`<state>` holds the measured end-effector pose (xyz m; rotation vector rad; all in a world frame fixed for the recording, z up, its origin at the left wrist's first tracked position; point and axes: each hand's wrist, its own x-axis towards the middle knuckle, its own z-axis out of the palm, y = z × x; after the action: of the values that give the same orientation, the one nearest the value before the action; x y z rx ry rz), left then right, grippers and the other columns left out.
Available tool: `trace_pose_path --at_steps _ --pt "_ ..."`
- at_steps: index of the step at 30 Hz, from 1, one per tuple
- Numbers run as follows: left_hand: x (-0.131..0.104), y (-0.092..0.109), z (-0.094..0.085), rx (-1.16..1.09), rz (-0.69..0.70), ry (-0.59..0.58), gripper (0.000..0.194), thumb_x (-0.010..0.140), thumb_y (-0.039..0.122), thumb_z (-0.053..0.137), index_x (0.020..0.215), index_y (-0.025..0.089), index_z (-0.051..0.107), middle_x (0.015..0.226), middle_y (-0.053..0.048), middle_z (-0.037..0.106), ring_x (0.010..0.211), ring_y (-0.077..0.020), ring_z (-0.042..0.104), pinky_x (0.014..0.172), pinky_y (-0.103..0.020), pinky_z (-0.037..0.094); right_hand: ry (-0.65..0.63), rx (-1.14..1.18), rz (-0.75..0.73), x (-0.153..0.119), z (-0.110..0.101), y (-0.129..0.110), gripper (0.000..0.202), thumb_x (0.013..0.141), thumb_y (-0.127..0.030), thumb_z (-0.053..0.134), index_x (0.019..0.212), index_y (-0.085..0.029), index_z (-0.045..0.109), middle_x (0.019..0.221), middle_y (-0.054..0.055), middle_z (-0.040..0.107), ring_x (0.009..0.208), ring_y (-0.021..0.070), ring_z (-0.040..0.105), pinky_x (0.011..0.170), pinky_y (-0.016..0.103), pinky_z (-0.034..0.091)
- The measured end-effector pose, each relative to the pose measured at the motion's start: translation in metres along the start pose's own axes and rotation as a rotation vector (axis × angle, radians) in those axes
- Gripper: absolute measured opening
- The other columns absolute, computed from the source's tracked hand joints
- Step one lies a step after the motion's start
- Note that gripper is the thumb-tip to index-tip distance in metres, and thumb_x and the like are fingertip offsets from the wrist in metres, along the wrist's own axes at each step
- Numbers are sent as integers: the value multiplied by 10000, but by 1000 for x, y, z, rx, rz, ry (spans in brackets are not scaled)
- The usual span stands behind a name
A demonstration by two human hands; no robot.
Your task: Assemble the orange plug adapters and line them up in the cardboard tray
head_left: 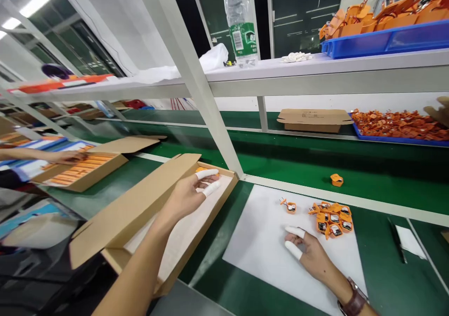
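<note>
My left hand [189, 195] reaches over the far end of a long open cardboard box [210, 229] with a pale lining. White covers wrap its thumb and index finger, which are apart. Orange pieces [202, 169] show at the box's far corner, partly hidden behind the fingers. Above a white sheet [252, 231], my right hand [307, 253] has its covered thumb and index finger spread, with nothing between them. Just beyond it lies a small orange housing with wires [290, 207]. A cluster of similar orange housings [334, 218] sits to its right.
Another orange housing [336, 180] rests on the green belt [280, 161]. A slanted post [199, 72] rises beside the box. Behind are a blue tray of orange parts [400, 125] and a closed carton [315, 119]. At left, another person's hand [68, 157] touches a filled box.
</note>
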<state>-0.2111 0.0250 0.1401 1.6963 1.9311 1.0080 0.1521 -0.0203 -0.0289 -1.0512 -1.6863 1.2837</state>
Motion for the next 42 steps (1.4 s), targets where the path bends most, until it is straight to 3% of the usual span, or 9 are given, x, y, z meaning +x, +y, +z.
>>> trace_pose_path --at_steps 3,8,13,20,23,30,36,40,42 --pt "-31 23 52 -61 138 -124 416 826 464 692 1194 269 684 1051 -54 745 888 -241 709 844 -366 579 -62 -134 -45 -4 -1 -20 339 930 -336 620 1251 -230 649 1023 69 686 896 206 662 884 359 575" --pt "-42 18 166 -90 181 -413 673 761 371 760 1380 235 533 1120 -97 675 798 -223 652 779 -379 559 -182 -367 -153 -9 -27 -66 353 957 -291 591 1309 -273 607 1105 70 671 993 228 665 927 364 548" --pt "-21 21 222 -285 191 -470 700 666 282 820 1315 228 561 1055 -75 661 800 -210 631 774 -347 527 83 -568 -106 16 -97 -86 360 979 -331 550 1333 -275 582 1196 86 636 1050 248 650 950 404 533" --pt "-5 41 251 -414 204 -519 669 716 222 753 1350 206 539 935 -37 669 780 -191 623 764 -327 516 265 -681 155 85 -175 -32 519 902 -309 651 1377 -130 544 1214 163 632 979 245 666 846 378 567" --pt "-4 47 262 -472 203 -530 696 748 205 728 1402 219 491 1004 -35 659 808 -178 641 794 -330 529 237 -692 184 119 -178 -14 558 881 -286 681 1386 -103 525 1164 170 672 898 231 688 859 389 562" --pt "-12 51 284 -585 195 -568 681 766 182 723 1406 203 491 1028 -51 691 800 -169 657 759 -319 555 112 -694 110 171 -166 -3 465 820 -133 683 1279 -111 616 1234 164 687 1162 294 643 1048 420 468" --pt "-7 40 286 -676 167 -564 569 770 190 695 1323 172 558 1089 -102 713 891 -201 696 829 -354 566 47 -652 41 153 -150 -29 509 868 -215 653 1367 -147 572 1200 129 701 1064 271 685 988 446 529" --pt "5 39 252 -697 85 -450 433 894 318 569 1298 163 567 1188 -145 687 884 -208 682 806 -368 559 -6 -607 -48 107 -129 -70 553 904 -211 616 1446 -231 506 1328 92 641 1193 256 628 1047 441 502" --pt "3 45 226 -742 70 -534 415 940 385 526 1292 172 582 1169 -138 704 882 -214 682 746 -347 558 -105 -585 -110 81 -115 -92 591 901 -170 603 1467 -288 482 1274 61 667 1133 243 657 1007 420 534"
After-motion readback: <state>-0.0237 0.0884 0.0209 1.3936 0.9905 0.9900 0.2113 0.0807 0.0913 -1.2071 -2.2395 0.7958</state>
